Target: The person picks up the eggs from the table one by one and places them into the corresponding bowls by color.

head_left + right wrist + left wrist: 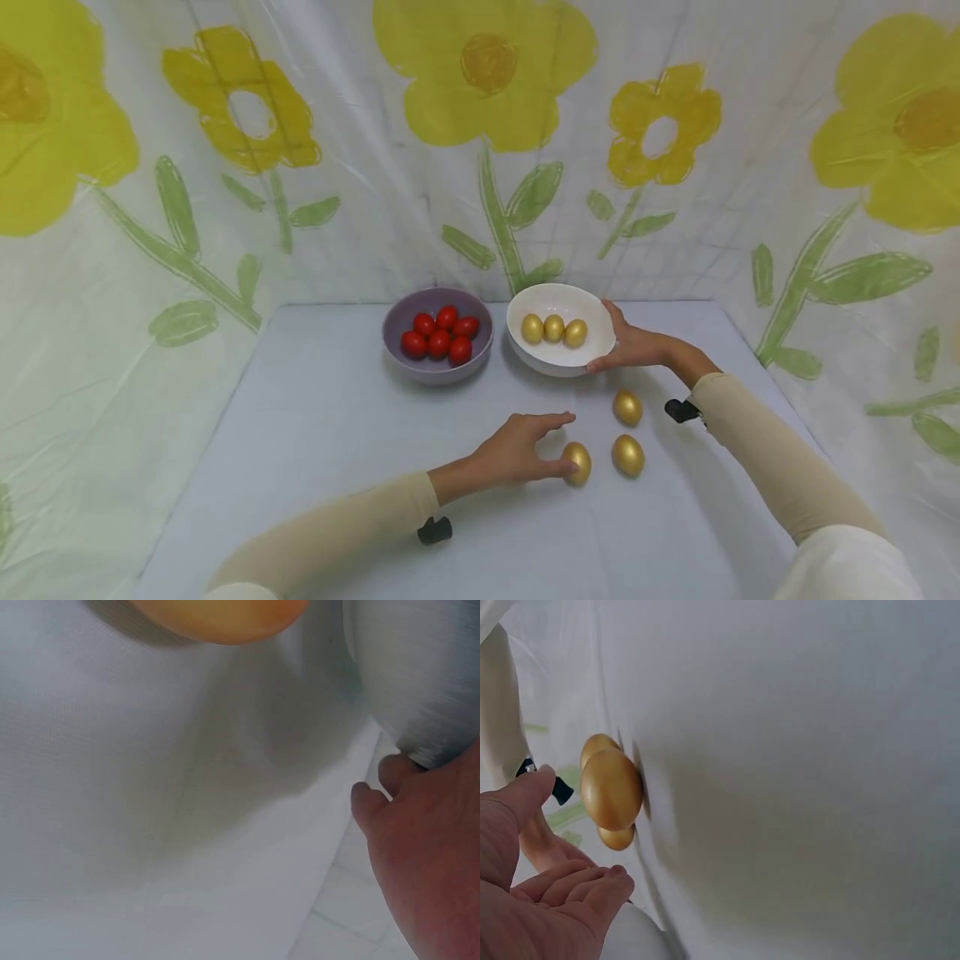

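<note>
In the head view the left hand [513,452] reaches over the table with thumb and fingers spread apart, the thumb overlapping the edge of a golden egg [577,460]. The left wrist view has that hand [551,900] with the egg [611,789] beyond its fingers, not enclosed. At the back, the right hand [637,343] grips the right side of a white bowl [551,363] holding three golden eggs [554,327]. In the right wrist view, the right hand [435,847] is against the bowl's outer wall [420,667]; some fingers are hidden.
Left of the white bowl stands a purple bowl [437,377] with several red eggs [438,343]. Two more golden eggs, one farther back [627,407] and one nearer [628,455], lie on the pale table [315,417]. A flowered curtain [360,225] hangs behind.
</note>
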The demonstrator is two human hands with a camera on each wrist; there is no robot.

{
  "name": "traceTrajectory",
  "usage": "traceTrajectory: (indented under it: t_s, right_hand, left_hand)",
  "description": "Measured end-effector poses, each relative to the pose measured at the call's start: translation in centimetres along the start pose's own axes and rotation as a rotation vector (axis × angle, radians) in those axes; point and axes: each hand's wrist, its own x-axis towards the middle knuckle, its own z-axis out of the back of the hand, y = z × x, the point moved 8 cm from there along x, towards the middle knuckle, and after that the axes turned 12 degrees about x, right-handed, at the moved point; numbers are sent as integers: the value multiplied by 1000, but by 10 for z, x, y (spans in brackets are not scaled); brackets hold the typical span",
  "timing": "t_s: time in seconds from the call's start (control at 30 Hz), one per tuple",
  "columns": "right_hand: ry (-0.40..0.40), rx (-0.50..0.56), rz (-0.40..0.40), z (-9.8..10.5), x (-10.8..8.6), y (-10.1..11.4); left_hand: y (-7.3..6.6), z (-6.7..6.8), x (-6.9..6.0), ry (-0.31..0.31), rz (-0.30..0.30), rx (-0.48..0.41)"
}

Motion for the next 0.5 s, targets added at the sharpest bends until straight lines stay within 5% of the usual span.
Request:
traceTrajectory:
  t_s: [0.27,0.5]
  right_hand:
    - [15,-4,13,-6,0,3]
    - [-9,-11,5,2,-2,5]
  left_hand:
    - [3,-19,-3,21,-27,-2]
    - [1,-24,2,24,-65,-38]
